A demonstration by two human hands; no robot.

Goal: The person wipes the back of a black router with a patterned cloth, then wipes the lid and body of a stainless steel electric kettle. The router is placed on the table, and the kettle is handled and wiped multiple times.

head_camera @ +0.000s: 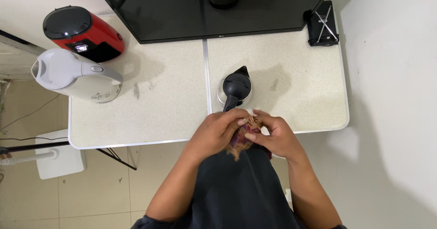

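Both hands, left (217,131) and right (273,135), meet at the table (159,120) edge, fingers curled tight on a bunched patterned cloth (243,132), gathering it just before the steel kettle (235,90), white kettle (75,74) well apart.

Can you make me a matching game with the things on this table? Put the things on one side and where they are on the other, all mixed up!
Things:
1. white kettle
2. red and black appliance
3. small steel kettle with a black lid
4. patterned cloth

Places:
A. back left corner of the table
B. held between the left hand and the right hand
C. left edge of the table, in front of the red one
D. middle of the table, just beyond the hands

Pairs: 1-C, 2-A, 3-D, 4-B
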